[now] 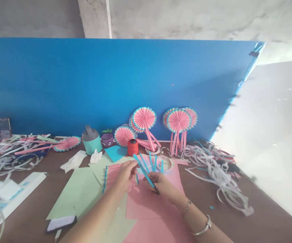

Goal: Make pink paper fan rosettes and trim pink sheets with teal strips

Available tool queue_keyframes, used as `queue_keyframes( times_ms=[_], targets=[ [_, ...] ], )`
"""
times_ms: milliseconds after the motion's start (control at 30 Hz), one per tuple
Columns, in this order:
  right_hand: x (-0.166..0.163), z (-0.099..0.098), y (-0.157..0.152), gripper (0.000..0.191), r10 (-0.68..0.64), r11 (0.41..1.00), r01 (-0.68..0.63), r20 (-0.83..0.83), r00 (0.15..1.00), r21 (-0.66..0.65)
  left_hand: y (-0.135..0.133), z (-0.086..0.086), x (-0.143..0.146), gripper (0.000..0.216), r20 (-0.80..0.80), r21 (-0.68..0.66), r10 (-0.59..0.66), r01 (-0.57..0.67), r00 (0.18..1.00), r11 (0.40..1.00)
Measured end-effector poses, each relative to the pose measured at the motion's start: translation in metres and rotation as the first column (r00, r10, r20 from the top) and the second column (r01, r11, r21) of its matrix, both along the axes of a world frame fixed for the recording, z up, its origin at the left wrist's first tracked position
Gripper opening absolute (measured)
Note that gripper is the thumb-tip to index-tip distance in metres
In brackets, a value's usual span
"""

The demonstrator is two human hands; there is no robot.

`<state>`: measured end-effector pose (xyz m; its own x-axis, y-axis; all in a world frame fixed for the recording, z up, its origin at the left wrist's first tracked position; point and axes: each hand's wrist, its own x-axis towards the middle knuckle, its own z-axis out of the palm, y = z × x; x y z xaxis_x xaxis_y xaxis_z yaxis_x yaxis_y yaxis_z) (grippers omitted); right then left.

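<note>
Above the pink paper sheets (156, 206), my right hand (158, 184) is closed around a long blue paper strip (143, 170), which slants up to the left. A dark tip shows below its fingers; what it belongs to is unclear. My left hand (127, 172) has its fingers pinched together close to the strip's upper part, and what they hold, if anything, is hidden. Under the left hand lies a pink paper piece (113, 171) with blue along its edge. Several short blue strips (151, 161) stand or lie just beyond my hands.
Pink round paper fans (178, 120) lean on the blue partition (110, 84). A red thread spool (132, 147), teal cup (92, 141) and white tape roll (164, 163) stand behind. Tangled white strips (219, 175) lie right; green sheets (77, 189), a phone (61, 223) and power strip (16, 202) left.
</note>
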<state>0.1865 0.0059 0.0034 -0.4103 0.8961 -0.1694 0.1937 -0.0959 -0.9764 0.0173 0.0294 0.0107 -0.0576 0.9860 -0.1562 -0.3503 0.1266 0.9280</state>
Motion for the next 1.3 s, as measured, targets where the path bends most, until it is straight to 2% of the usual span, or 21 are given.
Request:
queue_keyframes(
  times_ms=[400, 933, 1300],
  targets=[
    [-0.0007, 0.0023, -0.0006, 0.006, -0.007, 1.000, 0.007, -0.032, 0.999, -0.004, -0.0005, -0.0021, -0.0003, 0.028, -0.036, -0.001, -0.018, 0.018, 0.999, 1.000],
    [0.0005, -0.0029, 0.0028, 0.018, -0.019, 1.000, 0.019, 0.006, 1.000, -0.001, -0.0007, -0.0024, -0.0002, 0.028, -0.049, 0.000, -0.027, 0.027, 0.998, 1.000],
    [0.0003, -0.0018, 0.0020, 0.016, -0.023, 1.000, 0.022, 0.047, 0.999, 0.015, -0.0010, -0.0018, -0.0001, 0.030, -0.046, -0.008, -0.027, 0.027, 0.999, 1.000]
  ],
)
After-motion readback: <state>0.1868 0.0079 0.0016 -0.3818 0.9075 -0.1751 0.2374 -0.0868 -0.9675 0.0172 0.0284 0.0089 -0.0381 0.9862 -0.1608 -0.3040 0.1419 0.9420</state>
